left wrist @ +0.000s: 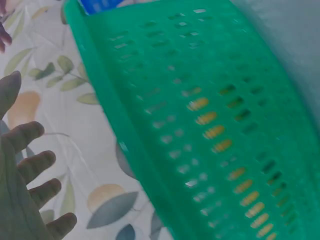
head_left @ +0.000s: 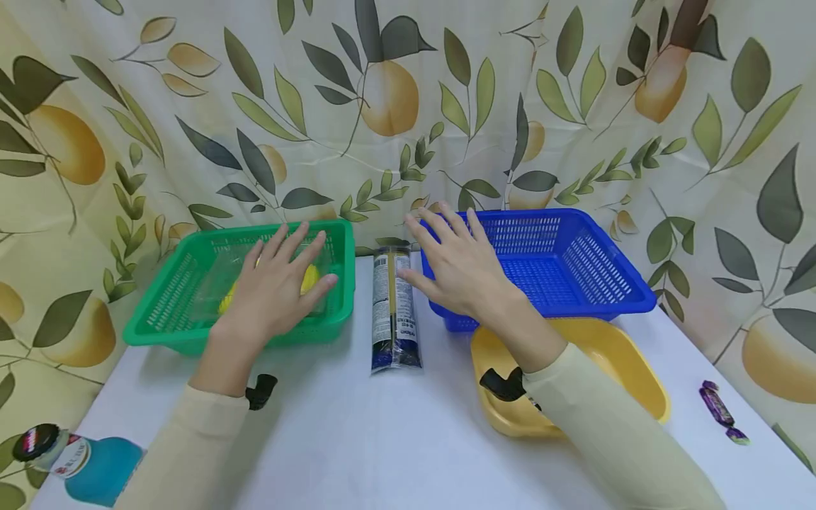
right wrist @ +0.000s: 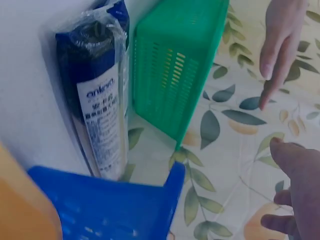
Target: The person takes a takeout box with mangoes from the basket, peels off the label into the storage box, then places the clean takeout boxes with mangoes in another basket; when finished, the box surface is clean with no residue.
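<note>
My left hand point(head_left: 274, 290) is spread above the green basket point(head_left: 345, 283), its fingers straight and holding nothing. Beneath it, partly covered, a clear plastic container point(head_left: 213, 283) and something yellow point(head_left: 310, 278) lie in that basket. Over the near left corner of the blue basket point(head_left: 542, 265) hovers my right hand point(head_left: 462, 269), fingers extended, grasping nothing. Between the two baskets lies a long clear packet point(head_left: 394, 312) with dark blue ends and printed labels; its contents are hard to tell. Both wrist views show the hands point(left wrist: 25, 185) apart from the baskets.
A yellow tray point(head_left: 627, 368) sits in front of the blue basket, under the right forearm. At the front left lies a bottle point(head_left: 105, 467) of blue liquid with a dark cap. A purple-wrapped candy point(head_left: 718, 407) is on the right. A patterned curtain point(head_left: 395, 163) hangs behind.
</note>
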Available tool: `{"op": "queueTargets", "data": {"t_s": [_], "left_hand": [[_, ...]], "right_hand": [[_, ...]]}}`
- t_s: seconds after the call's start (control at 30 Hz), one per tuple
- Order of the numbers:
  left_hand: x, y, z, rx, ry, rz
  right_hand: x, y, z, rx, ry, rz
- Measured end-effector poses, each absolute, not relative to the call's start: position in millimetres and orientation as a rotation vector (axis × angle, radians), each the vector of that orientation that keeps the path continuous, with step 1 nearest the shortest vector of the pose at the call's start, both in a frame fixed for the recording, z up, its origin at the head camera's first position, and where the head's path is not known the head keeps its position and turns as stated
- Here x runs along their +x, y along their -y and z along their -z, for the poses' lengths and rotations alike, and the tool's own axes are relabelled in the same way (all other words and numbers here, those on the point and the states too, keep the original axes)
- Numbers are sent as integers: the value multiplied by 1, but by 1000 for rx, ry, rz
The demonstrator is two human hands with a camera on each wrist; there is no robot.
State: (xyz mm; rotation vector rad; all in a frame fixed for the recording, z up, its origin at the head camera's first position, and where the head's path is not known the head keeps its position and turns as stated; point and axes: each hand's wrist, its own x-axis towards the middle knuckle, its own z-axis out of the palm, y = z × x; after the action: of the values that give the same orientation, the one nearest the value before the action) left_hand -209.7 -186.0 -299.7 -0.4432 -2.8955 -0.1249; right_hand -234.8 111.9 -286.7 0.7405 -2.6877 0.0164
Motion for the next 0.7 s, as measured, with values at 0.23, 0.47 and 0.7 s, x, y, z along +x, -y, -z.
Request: {"op": "queueTargets", "data": {"t_s": [0.23,0.47,0.7], "left_hand": [[-215,205,308,-420,2907,165],[-218,219,307,-390,2918,217],[-220,236,306,-312,2943,291]], "right_hand": [[-241,-102,293,796,2686,-75],[-243,-92,299,834,2714,-92],[-247,-76,302,931,2702,-151]]}}
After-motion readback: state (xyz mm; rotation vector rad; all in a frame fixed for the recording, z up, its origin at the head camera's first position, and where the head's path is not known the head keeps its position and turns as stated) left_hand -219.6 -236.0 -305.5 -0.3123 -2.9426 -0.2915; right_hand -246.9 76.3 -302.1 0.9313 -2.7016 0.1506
